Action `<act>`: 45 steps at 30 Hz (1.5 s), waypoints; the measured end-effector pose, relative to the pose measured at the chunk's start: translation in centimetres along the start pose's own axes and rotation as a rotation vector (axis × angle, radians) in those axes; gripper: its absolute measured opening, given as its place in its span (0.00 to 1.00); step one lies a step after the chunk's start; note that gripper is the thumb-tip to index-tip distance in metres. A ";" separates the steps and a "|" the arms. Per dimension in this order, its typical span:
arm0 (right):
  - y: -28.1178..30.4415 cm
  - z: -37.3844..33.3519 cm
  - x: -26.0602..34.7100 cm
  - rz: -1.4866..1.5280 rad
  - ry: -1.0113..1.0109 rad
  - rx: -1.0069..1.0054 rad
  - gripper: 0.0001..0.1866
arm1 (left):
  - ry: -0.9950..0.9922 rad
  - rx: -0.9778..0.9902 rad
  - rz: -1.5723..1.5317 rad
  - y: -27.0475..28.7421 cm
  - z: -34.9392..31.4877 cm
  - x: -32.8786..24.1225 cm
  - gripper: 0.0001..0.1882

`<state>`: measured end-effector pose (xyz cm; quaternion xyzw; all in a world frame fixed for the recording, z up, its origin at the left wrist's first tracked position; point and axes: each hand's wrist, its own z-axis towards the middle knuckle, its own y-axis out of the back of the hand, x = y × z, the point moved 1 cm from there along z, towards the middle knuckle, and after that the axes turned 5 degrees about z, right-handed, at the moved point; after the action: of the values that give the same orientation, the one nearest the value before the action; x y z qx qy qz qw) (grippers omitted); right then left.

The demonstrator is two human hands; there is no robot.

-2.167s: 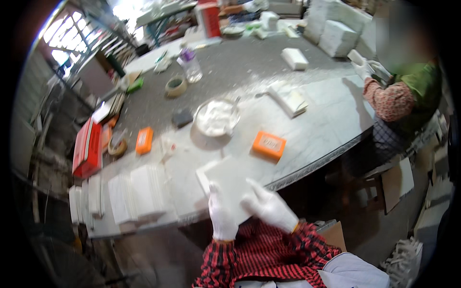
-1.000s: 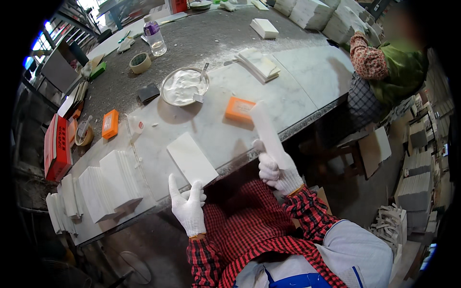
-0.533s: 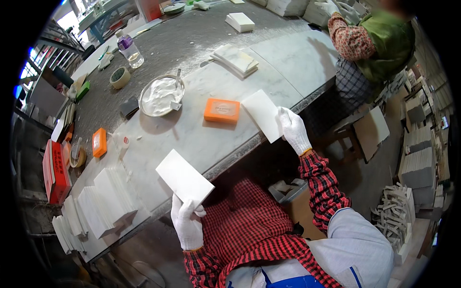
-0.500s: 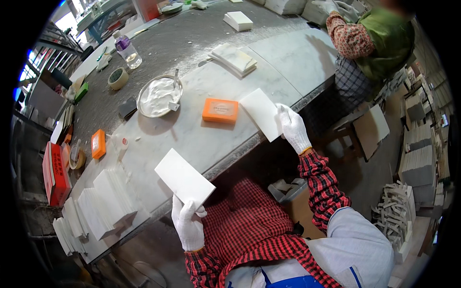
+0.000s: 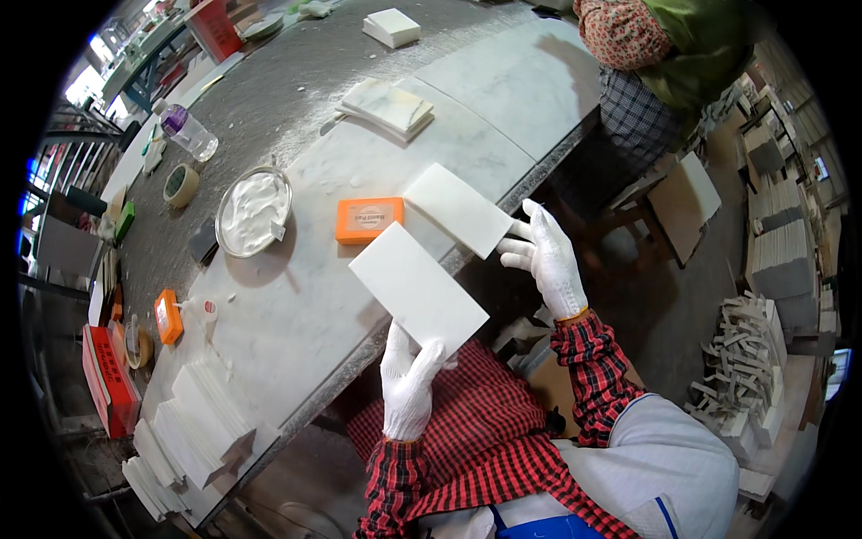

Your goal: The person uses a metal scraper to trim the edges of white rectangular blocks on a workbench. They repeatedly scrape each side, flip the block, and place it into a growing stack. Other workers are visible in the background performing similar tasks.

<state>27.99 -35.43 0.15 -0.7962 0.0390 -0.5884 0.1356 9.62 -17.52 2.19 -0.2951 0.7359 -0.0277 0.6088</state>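
Note:
My left hand (image 5: 409,384), in a white knit glove, grips a white rectangular tile (image 5: 418,286) by its near edge. The tile is held up at the table's front edge, its far corner close to an orange block (image 5: 370,221). A second white tile (image 5: 458,208) lies at the table edge with one end jutting out. Gloved too, my right hand (image 5: 551,266) is open beside that end, fingers spread. Its fingertips are at the tile's edge; whether they touch it I cannot tell.
Left of the orange block stands a metal bowl (image 5: 254,214) of white paste. Stacked tiles (image 5: 202,418) stand at the near left; marbled slabs (image 5: 388,108) lie farther back. A bottle (image 5: 186,131) and tape roll (image 5: 180,185) are at the far left. A co-worker (image 5: 642,81) is at the right.
My left hand has brought its tile to the right, closer to the second tile. The right hand has loosened from the second tile and spread its fingers. The whole view has shifted.

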 end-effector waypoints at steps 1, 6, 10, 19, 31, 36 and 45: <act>0.0 -0.1 0.0 0.018 0.019 0.003 0.38 | 0.008 0.015 0.002 -0.2 0.2 0.2 0.29; 0.0 -3.4 -0.4 -0.061 0.087 -0.044 0.34 | 0.035 0.031 0.039 -1.0 0.6 0.5 0.30; -0.8 -7.3 -0.3 -0.088 -0.024 0.078 0.28 | 0.055 0.051 0.073 -1.5 0.7 1.3 0.30; -1.4 -8.3 1.3 -0.234 0.011 0.214 0.21 | 0.085 0.135 0.141 -3.7 2.0 1.9 0.30; 1.0 -2.1 2.3 -0.219 0.119 0.133 0.20 | 0.038 -0.099 0.014 0.0 11.8 -2.5 0.40; 0.4 0.5 2.1 -0.260 0.170 0.152 0.19 | -0.034 -0.128 0.096 0.5 10.0 -3.2 0.36; -0.9 -2.7 1.5 -0.237 0.018 0.170 0.20 | 0.171 0.000 0.048 -1.0 3.6 1.0 0.33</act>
<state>25.82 -35.37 2.55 -0.7754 -0.1040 -0.6087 0.1319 13.26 -17.66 0.83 -0.2740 0.7919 -0.0381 0.5444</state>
